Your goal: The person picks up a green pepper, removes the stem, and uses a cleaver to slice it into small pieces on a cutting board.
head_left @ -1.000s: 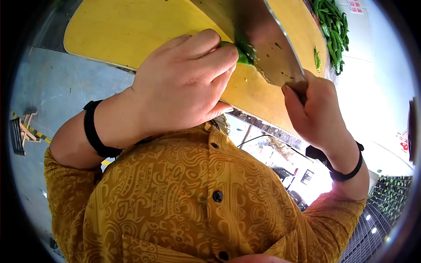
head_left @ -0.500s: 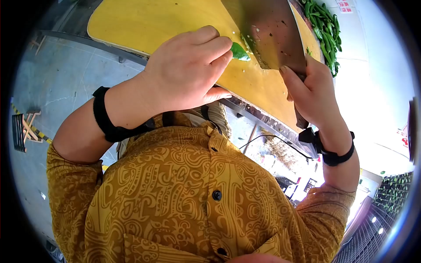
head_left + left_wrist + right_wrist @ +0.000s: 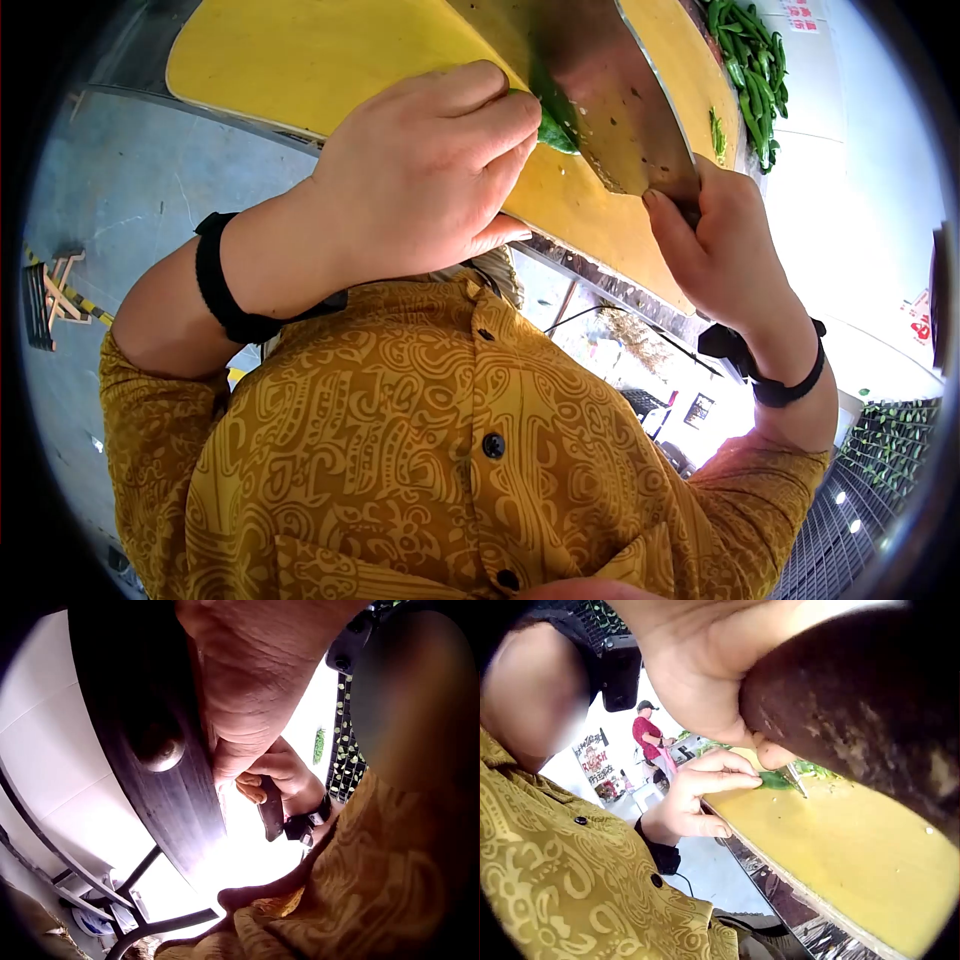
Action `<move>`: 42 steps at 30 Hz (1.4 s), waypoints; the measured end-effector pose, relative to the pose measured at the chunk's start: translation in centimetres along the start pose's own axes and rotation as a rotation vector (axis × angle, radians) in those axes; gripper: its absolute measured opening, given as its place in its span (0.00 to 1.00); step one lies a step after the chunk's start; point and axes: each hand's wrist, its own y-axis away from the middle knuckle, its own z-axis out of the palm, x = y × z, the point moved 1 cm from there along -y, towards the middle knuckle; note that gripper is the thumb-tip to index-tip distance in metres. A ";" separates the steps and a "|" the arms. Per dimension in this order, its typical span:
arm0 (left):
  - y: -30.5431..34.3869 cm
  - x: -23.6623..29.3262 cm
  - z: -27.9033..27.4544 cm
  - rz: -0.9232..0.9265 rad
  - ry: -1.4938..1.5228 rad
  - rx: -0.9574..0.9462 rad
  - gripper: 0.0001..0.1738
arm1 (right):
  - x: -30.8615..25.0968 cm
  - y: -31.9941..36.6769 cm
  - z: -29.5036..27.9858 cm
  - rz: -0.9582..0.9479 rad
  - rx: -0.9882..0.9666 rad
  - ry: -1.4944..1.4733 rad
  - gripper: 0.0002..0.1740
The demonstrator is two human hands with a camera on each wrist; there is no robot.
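Note:
My left hand (image 3: pixel 430 165) holds a green pepper (image 3: pixel 558 135) down on the yellow cutting board (image 3: pixel 290 65), its fingers bent over it and most of the pepper hidden beneath them. In the right wrist view, the pepper's end (image 3: pixel 776 780) shows just past the fingertips. The cleaver (image 3: pixel 640 110) is in my right hand (image 3: pixel 725 235), gripped by its dark handle (image 3: pixel 840 712), thumb near the base of the blade. The broad blade, specked with bits of pepper, stands right at the pepper's cut end.
A heap of whole green peppers (image 3: pixel 752 75) lies beyond the board at the far right. Cut green strips (image 3: pixel 717 135) lie near the board's right edge. Another person (image 3: pixel 651 735) in a red top stands in the background.
Half a second ago the cleaver stood away to the right, with a gap to the pepper. It has come back left against the pepper. The left hand keeps its hold.

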 end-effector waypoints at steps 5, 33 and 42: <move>0.0 -0.1 0.3 0.000 0.034 0.038 0.35 | -0.3 -0.9 0.4 -0.080 0.016 0.012 0.07; 0.1 -0.6 -1.1 0.058 -0.108 0.046 0.36 | 1.3 2.2 0.6 0.100 0.091 -0.172 0.11; 0.1 -0.7 -1.0 0.032 -0.048 0.027 0.35 | 1.5 1.8 0.7 0.056 0.022 -0.076 0.09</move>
